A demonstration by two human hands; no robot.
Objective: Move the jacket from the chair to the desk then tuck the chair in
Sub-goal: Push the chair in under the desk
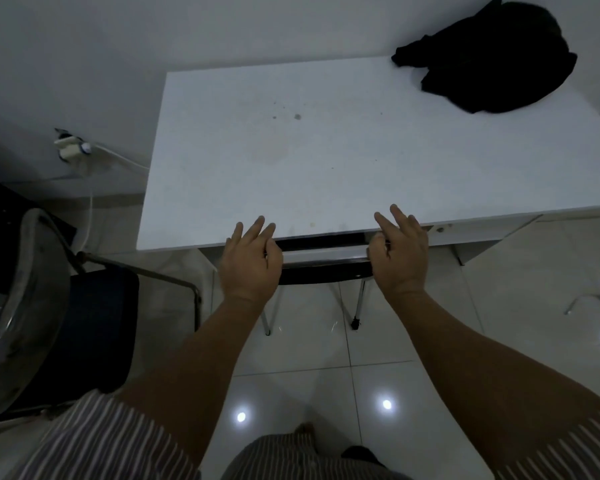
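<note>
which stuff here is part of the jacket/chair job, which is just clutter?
Job:
black jacket, on the desk's far right corner
white desk
chair, pushed under the desk
left hand, right hand, on the chair's backrest

Clutter:
wall plug with cable
second chair, left

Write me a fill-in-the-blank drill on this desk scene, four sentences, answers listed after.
1. The black jacket lies on the far ___ corner of the desk.
2. The chair is pushed in under the ___.
3. The left hand and right hand are at the chair's ___.
4. The floor is covered in glossy white ___.

Answers: right; desk; backrest; tiles
</note>
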